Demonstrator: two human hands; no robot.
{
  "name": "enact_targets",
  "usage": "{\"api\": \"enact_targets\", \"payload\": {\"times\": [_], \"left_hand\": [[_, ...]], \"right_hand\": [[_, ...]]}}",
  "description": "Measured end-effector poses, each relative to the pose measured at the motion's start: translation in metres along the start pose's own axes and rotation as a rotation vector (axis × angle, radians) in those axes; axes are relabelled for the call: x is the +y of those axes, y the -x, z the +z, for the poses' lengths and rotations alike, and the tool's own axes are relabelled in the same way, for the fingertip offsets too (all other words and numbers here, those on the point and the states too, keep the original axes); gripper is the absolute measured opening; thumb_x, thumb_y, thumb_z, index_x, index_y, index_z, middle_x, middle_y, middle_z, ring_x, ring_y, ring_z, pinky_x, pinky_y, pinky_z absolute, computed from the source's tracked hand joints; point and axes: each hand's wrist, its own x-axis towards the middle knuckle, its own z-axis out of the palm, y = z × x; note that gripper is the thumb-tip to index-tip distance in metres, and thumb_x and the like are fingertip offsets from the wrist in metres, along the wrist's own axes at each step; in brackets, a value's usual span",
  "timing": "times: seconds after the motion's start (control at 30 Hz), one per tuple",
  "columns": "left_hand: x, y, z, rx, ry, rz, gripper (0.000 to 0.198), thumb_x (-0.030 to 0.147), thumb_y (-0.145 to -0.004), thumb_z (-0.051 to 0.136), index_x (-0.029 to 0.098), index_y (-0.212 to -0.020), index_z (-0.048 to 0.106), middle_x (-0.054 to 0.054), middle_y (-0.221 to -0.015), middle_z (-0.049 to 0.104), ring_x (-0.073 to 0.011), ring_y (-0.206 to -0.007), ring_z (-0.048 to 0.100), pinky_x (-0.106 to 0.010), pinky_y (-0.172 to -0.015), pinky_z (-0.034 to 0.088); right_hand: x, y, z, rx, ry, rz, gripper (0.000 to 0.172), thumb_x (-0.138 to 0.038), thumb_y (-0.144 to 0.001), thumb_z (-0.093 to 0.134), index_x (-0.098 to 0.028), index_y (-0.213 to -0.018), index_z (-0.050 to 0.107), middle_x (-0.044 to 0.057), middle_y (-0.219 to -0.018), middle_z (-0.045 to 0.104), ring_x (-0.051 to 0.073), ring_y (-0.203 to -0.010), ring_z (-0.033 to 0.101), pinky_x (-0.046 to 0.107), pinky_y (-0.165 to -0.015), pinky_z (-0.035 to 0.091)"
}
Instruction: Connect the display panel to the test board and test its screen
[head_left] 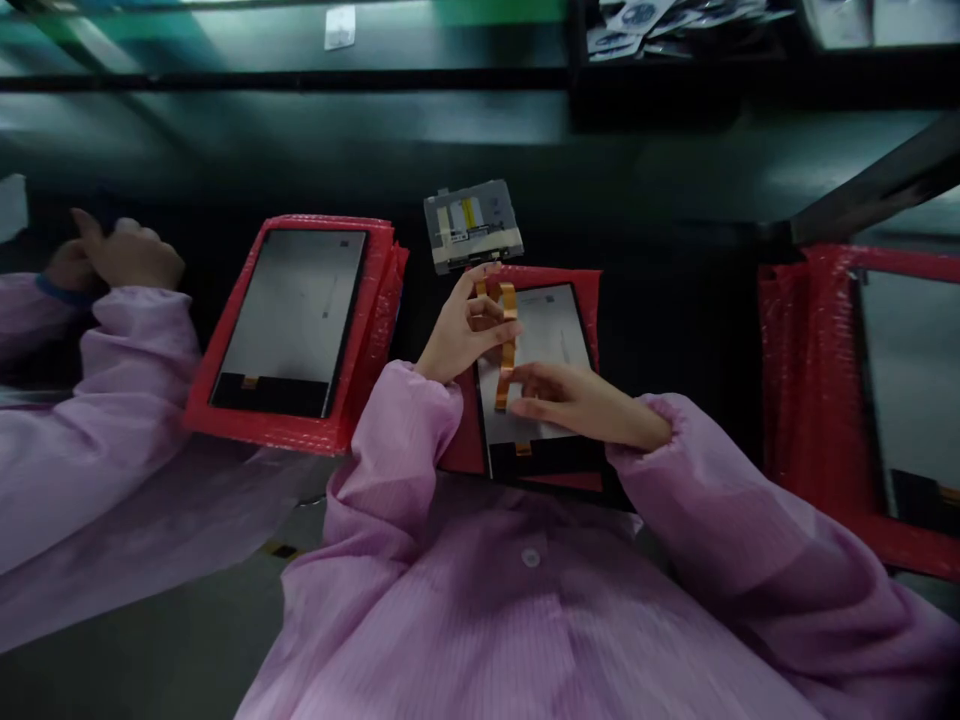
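My left hand (466, 328) is closed on an orange flat flex cable (507, 335), with thumb and fingers at its upper part. My right hand (564, 398) pinches the cable's right edge near its lower end, thumb and index finger close together. Both hands are over a display panel (566, 335) with a grey face and a black lower band, which lies on a red bubble-wrap sleeve (589, 290). Just beyond my left fingertips sits a pale flat module (474, 222) with a yellow strip. Whether the cable joins this module is hidden by my fingers.
To the left, another display panel (292, 310) rests on a stack of red bubble-wrap sleeves (367, 350). A similar red stack (795, 370) with a panel (915, 370) stands at right. A co-worker's hands (135, 255) are at far left. A shelf tray holds parts (675, 25) above.
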Motion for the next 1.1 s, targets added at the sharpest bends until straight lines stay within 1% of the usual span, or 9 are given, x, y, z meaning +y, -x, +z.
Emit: {"api": "enact_targets", "payload": {"times": [0.2,0.27,0.37,0.43,0.57,0.7,0.87,1.0,1.1], "left_hand": [[-0.006,0.004,0.008,0.056,-0.059,0.086,0.071,0.019,-0.067,0.080,0.021,-0.127,0.045,0.005,-0.078,0.057,-0.0096,-0.071,0.062,-0.021,-0.067,0.050],[-0.005,0.023,0.008,0.194,-0.181,0.155,0.061,0.026,-0.073,0.077,0.021,-0.125,0.046,0.003,-0.083,0.058,-0.0095,-0.074,0.061,-0.020,-0.068,0.049],[-0.006,0.074,0.016,0.463,-0.506,0.221,0.028,0.029,-0.087,0.062,0.020,-0.112,0.054,0.000,-0.089,0.059,-0.0103,-0.081,0.058,-0.021,-0.072,0.048],[-0.011,0.112,0.027,0.428,-0.754,0.230,0.013,0.024,-0.089,0.057,0.018,-0.100,0.059,-0.003,-0.092,0.059,-0.0132,-0.088,0.058,-0.026,-0.081,0.048],[-0.030,0.162,0.053,0.201,-1.036,0.286,0.025,0.020,-0.087,0.059,0.017,-0.112,0.060,-0.010,-0.111,0.057,-0.0200,-0.106,0.054,-0.036,-0.095,0.047],[-0.049,0.168,0.059,0.217,-1.152,0.412,0.029,0.017,-0.085,0.059,0.019,-0.114,0.062,-0.011,-0.114,0.058,-0.0221,-0.110,0.053,-0.042,-0.099,0.046],[-0.065,0.165,0.051,0.247,-1.163,0.539,0.027,0.020,-0.083,0.061,0.021,-0.109,0.065,-0.008,-0.106,0.065,-0.0204,-0.102,0.058,-0.041,-0.097,0.048],[-0.085,0.159,0.047,0.378,-1.202,0.821,0.019,0.023,-0.087,0.053,0.023,-0.100,0.068,-0.004,-0.093,0.070,-0.0166,-0.095,0.063,-0.030,-0.086,0.053],[-0.103,0.155,0.044,0.507,-1.243,0.996,0.025,0.027,-0.091,0.043,0.025,-0.090,0.068,-0.001,-0.084,0.072,-0.0131,-0.084,0.067,-0.024,-0.074,0.054]], "right_hand": [[0.005,-0.013,0.012,0.007,-0.094,-0.016,0.026,-0.038,-0.087,0.057,-0.016,-0.082,0.068,0.001,-0.074,0.062,0.011,-0.067,0.055,0.022,-0.059,0.041],[0.007,-0.009,0.012,0.060,-0.106,-0.034,0.022,-0.036,-0.085,0.059,-0.016,-0.079,0.068,0.002,-0.078,0.063,0.011,-0.070,0.057,0.022,-0.061,0.043],[0.010,0.001,0.012,0.113,-0.211,0.011,0.022,-0.037,-0.084,0.060,-0.016,-0.086,0.068,0.002,-0.080,0.063,0.010,-0.063,0.056,0.022,-0.055,0.043],[0.012,0.008,0.013,0.114,-0.281,0.059,0.026,-0.039,-0.086,0.057,-0.016,-0.094,0.067,0.002,-0.075,0.062,0.009,-0.058,0.053,0.022,-0.051,0.042],[0.014,0.016,0.017,0.118,-0.269,0.050,0.021,-0.032,-0.085,0.058,-0.018,-0.099,0.065,0.003,-0.084,0.066,0.012,-0.068,0.060,0.026,-0.064,0.050],[0.015,0.019,0.023,0.158,-0.199,0.010,0.017,-0.026,-0.085,0.059,-0.018,-0.099,0.063,0.004,-0.095,0.068,0.017,-0.088,0.064,0.031,-0.080,0.052],[0.017,0.021,0.028,0.193,-0.097,-0.032,0.011,-0.026,-0.086,0.060,-0.019,-0.091,0.064,0.003,-0.091,0.067,0.018,-0.084,0.064,0.031,-0.077,0.052],[0.017,0.024,0.029,0.206,-0.006,-0.096,0.007,-0.022,-0.086,0.061,-0.017,-0.087,0.065,0.004,-0.092,0.066,0.017,-0.081,0.062,0.030,-0.071,0.050],[0.015,0.025,0.029,0.184,0.051,-0.102,0.006,-0.020,-0.086,0.061,-0.016,-0.086,0.065,0.003,-0.087,0.066,0.016,-0.080,0.061,0.030,-0.072,0.049]]}}
